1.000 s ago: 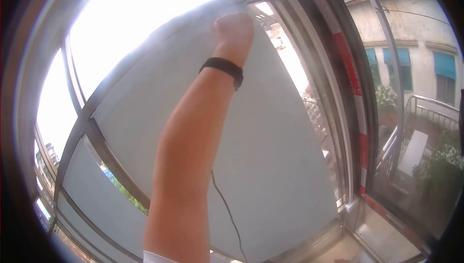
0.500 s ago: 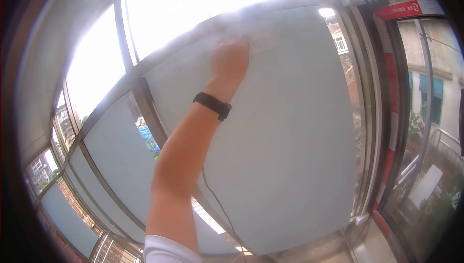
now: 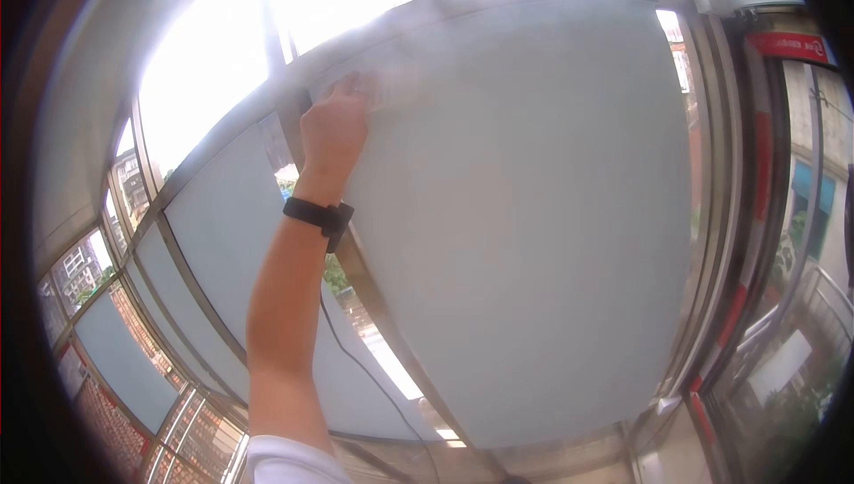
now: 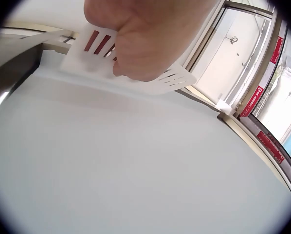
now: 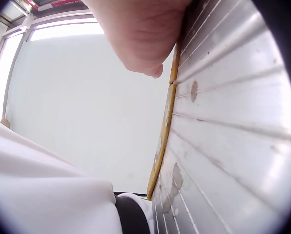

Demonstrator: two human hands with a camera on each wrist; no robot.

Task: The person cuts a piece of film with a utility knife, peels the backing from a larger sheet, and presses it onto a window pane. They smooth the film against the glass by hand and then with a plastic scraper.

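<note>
High up against a large frosted pane [image 3: 534, 217], my left hand [image 3: 334, 133] is near the pane's upper left corner, the arm stretched up. The left wrist view shows the same hand holding a white slotted plastic plate [image 4: 82, 61] flat along the pane's top, its fingers mostly hidden behind the palm. The plate is faint and washed out in the head view. Outside the head view, my right hand [image 5: 143, 39] lies beside a ribbed metal surface [image 5: 223, 126] with a yellow edge [image 5: 165, 131]. One fingertip shows; I cannot tell whether it grips the metal.
Metal window frames [image 3: 382, 297] border the panes, with more frosted panes [image 3: 209, 226] to the left. A thin dark cable [image 3: 365, 368] hangs below the arm. A glass door or window with red-and-white tape [image 3: 761, 164] stands at the right.
My left hand has swept leftward along the top of the pane, from near its right corner to its left corner. The head view has turned, and the pane now sits further right.
</note>
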